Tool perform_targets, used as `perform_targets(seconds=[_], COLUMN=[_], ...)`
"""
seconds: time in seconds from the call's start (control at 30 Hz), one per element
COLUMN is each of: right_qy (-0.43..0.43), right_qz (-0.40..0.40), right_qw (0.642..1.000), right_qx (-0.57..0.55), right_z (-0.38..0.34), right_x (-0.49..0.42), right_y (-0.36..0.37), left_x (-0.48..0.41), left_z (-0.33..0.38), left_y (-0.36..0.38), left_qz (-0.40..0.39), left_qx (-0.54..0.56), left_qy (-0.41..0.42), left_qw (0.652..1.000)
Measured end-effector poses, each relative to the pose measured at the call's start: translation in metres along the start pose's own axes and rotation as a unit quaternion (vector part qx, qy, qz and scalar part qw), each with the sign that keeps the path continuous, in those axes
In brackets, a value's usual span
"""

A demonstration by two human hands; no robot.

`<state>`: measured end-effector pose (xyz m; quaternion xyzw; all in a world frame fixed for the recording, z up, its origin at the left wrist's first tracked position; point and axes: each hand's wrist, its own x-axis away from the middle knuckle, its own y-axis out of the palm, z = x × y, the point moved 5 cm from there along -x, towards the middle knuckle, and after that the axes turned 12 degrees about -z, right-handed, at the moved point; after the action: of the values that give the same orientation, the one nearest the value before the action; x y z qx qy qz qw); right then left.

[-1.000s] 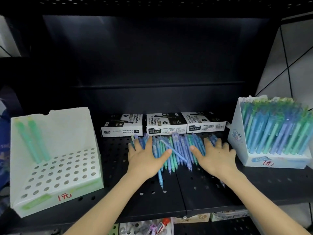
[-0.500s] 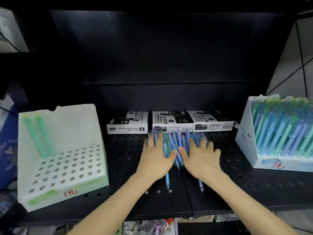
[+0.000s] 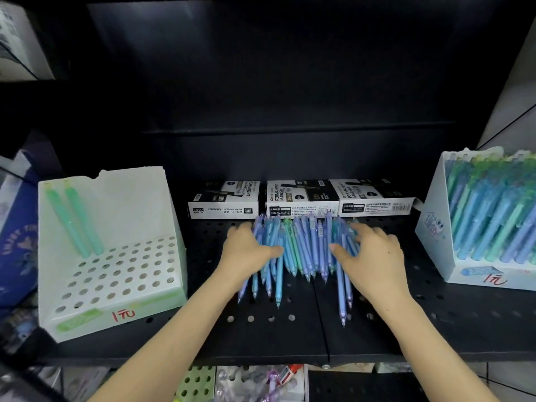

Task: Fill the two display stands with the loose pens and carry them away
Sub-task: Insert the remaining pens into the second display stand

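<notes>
A pile of loose blue and green pens (image 3: pixel 304 248) lies on the black perforated shelf (image 3: pixel 261 338), tips pointing toward me. My left hand (image 3: pixel 246 252) curls round the pile's left side, thumb lying over the pens. At the right side my right hand (image 3: pixel 374 256) arches over the pile, fingers curled on the pens. The left display stand (image 3: pixel 130 204) is white with many bare holes and holds two green pens (image 3: pixel 75 219). The right display stand (image 3: pixel 432 227) is packed with blue and green pens (image 3: pixel 493 213).
Three permanent-marker boxes (image 3: pixel 301 198) stand in a row right behind the pile. The shelf's dark back wall rises beyond them. A lower shelf with stationery (image 3: pixel 261 381) shows under the front edge. Blue goods (image 3: pixel 17 242) sit left of the left stand.
My hands lay flat and pushed the spread pens together; now they have drawn apart to the pile's two sides with fingers curled round it. The view moved closer.
</notes>
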<state>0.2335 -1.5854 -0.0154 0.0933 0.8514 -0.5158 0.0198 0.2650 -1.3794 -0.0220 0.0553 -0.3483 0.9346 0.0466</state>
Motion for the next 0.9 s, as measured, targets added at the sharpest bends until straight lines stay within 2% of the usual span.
perform_targets(seconds=[0.13, 0.23, 0.47, 0.63, 0.77, 0.9], right_qy=[-0.018, -0.015, 0.017, 0.019, 0.018, -0.048], right_qz=[0.006, -0.002, -0.003, 0.006, 0.034, 0.038], right_qw=[0.999, 0.996, 0.992, 0.990, 0.971, 0.948], right_qx=[-0.040, -0.092, -0.126, -0.139, -0.234, -0.311], right_z=[0.000, 0.000, -0.002, -0.001, 0.003, -0.029], right_x=[-0.001, -0.001, 0.002, 0.001, -0.003, 0.002], right_y=[0.003, 0.000, -0.007, -0.009, -0.018, -0.034], left_x=[-0.006, -0.004, 0.000, 0.010, 0.036, 0.063], left_z=[-0.004, -0.004, -0.003, -0.002, 0.004, 0.000], left_y=[0.001, 0.000, 0.000, -0.011, -0.030, -0.051], left_qz=[-0.029, -0.026, -0.001, 0.042, 0.077, 0.091], left_qx=[0.048, 0.041, -0.017, 0.021, 0.021, 0.070], left_qy=[-0.022, -0.011, 0.046, 0.069, 0.121, 0.167], left_qw=[0.998, 0.999, 0.999, 0.997, 0.989, 0.979])
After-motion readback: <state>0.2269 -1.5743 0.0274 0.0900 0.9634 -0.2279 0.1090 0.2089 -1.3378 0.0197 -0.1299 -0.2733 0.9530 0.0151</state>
